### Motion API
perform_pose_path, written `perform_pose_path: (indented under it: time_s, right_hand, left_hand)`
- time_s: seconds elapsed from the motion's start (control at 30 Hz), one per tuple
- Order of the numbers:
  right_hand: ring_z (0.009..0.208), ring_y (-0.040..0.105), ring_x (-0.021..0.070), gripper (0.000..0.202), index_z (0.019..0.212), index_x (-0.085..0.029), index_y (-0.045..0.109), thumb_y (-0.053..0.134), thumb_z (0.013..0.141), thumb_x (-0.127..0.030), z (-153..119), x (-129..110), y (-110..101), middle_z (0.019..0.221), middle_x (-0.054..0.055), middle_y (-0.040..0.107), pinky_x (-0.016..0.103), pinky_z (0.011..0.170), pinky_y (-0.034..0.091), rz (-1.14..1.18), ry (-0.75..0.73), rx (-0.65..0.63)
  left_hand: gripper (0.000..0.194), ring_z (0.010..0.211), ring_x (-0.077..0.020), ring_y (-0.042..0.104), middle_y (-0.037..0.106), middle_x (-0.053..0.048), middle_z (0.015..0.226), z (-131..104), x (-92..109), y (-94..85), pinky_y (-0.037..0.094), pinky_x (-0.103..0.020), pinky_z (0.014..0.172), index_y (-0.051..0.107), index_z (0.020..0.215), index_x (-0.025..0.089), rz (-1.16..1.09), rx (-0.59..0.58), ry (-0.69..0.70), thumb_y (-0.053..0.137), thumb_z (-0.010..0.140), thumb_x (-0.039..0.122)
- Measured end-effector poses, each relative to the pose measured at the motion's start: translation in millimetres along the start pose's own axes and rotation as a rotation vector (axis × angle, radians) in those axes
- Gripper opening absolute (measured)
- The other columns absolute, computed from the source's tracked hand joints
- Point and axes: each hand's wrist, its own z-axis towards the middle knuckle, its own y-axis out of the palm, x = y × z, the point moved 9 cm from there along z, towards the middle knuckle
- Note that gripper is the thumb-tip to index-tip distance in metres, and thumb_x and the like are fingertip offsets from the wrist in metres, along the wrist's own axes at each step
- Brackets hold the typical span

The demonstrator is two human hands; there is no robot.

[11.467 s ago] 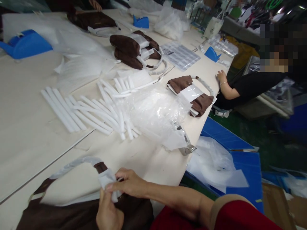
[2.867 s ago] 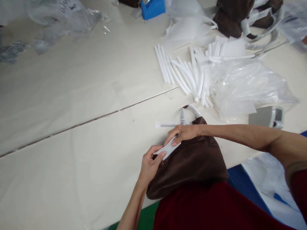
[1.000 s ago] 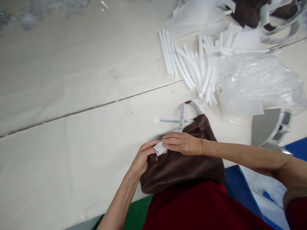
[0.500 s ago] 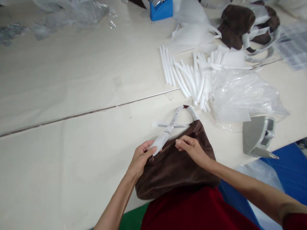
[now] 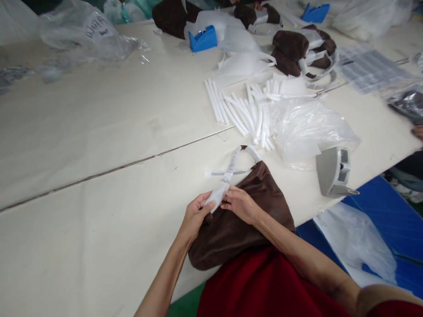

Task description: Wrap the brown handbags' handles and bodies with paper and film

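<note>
A dark brown bag [image 5: 238,224] lies at the table's near edge against the red clothing. Its looped strap [image 5: 228,174] is wrapped in white material, with a small brown part bare at the top. My left hand [image 5: 198,212] pinches the lower end of the wrapped strap, thumb on top, at the bag's left corner. Touching the strap from the right, my right hand [image 5: 240,204] has its fingers curled at the wrapping; the fingertips are partly hidden behind it. A thin white strip [image 5: 211,172] sticks out to the left, behind the strap.
White foam tubes [image 5: 244,110] and a clear plastic bag [image 5: 307,132] lie beyond the bag. A grey tape dispenser [image 5: 333,171] stands right, a blue dispenser [image 5: 203,38] at the back. Wrapped brown bags [image 5: 291,48] lie farther off. Another person's hand [image 5: 418,131] shows at the right edge.
My right hand has moved left from above the bag to the wrapped strap. My left hand keeps its hold. The view has shifted, showing more of the table's far side.
</note>
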Motion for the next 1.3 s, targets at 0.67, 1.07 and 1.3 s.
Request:
perform_pose_path:
  time_s: [0.67, 1.07, 1.3]
  right_hand:
    - [0.033, 0.034, 0.0057, 0.025, 0.059, -0.018, 0.054, 0.075, 0.054, -0.031, 24.9, 4.0, -23.4, 0.041, -0.007, 0.048, 0.021, 0.032, 0.019, -0.158, -0.172, 0.369]
    - [0.072, 0.063, 0.0179, 0.042, 0.083, -0.015, 0.068, 0.073, 0.067, -0.054, 9.5, -5.7, -17.5, 0.077, 0.006, 0.069, 0.029, 0.063, 0.053, -0.168, 0.047, 0.09]
    - [0.054, 0.053, 0.0095, 0.044, 0.067, -0.015, 0.065, 0.088, 0.05, -0.048, 17.8, -12.4, -23.6, 0.058, -0.002, 0.061, 0.024, 0.055, 0.043, -0.324, -0.193, 0.258]
  left_hand:
    - [0.039, 0.077, -0.0162, 0.065, 0.07, -0.006, 0.096, 4.8, -1.6, 38.2, 0.05, -0.028, 0.074, 0.059, 0.102, 0.015, 0.056, -0.334, 0.023, 0.071, 0.078, 0.043]
    - [0.027, 0.041, -0.0098, 0.053, 0.061, 0.007, 0.064, 17.1, -6.9, 29.4, 0.04, -0.022, 0.045, 0.041, 0.09, 0.022, 0.236, -0.167, 0.098, 0.058, 0.078, 0.039]
    - [0.028, 0.043, -0.0099, 0.053, 0.06, 0.006, 0.068, 18.1, -9.2, 30.6, 0.041, -0.024, 0.048, 0.043, 0.093, 0.021, 0.257, -0.193, 0.143, 0.055, 0.078, 0.041]
